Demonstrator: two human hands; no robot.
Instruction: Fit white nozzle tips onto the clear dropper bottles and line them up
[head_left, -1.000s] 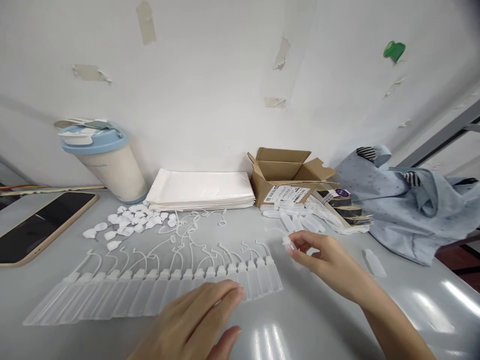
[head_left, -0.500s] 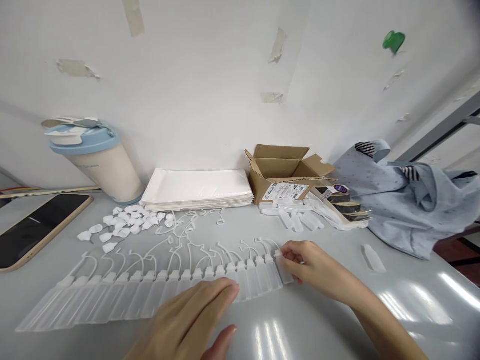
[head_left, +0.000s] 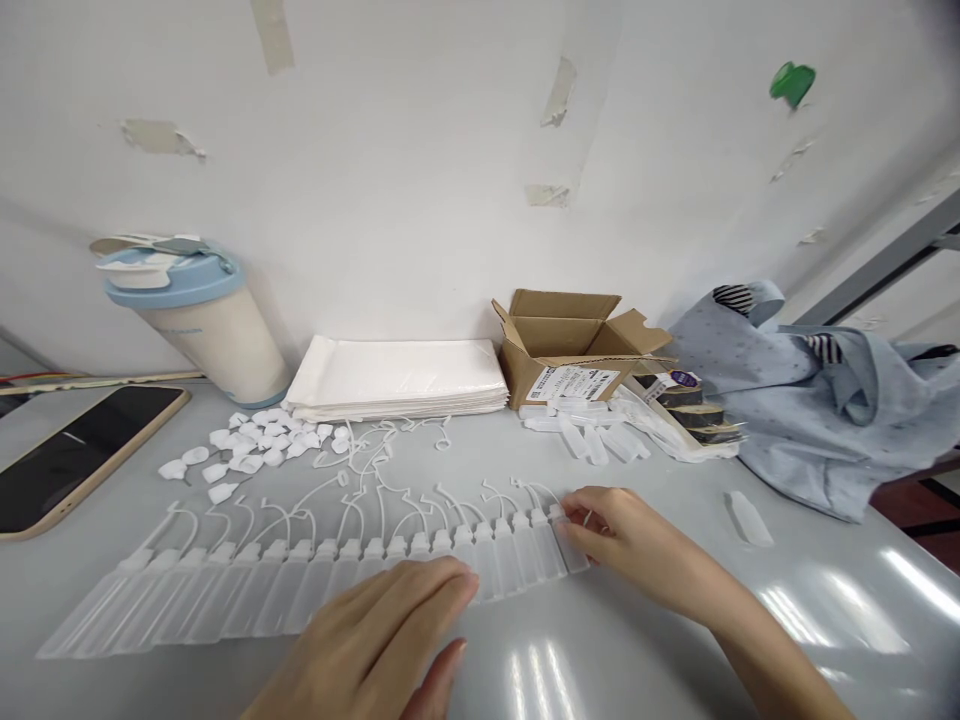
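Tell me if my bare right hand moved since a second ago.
Yes. Against the open brown cardboard box, your bare right hand shifted slightly left and toward you, to the right end of the translucent plastic tube row.

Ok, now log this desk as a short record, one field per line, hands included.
Right hand: fingertips at the row's rightmost tube; grip unclear
Left hand: hides part of the row; contact unclear
Row: translucent tubes side by side, thin white cords at their tops
Behind row, left: pile of small white pieces
Back: blue-lidded cup, white stack, open cardboard box
Far left: phone
Far right: light blue fabric, one separate tube before it
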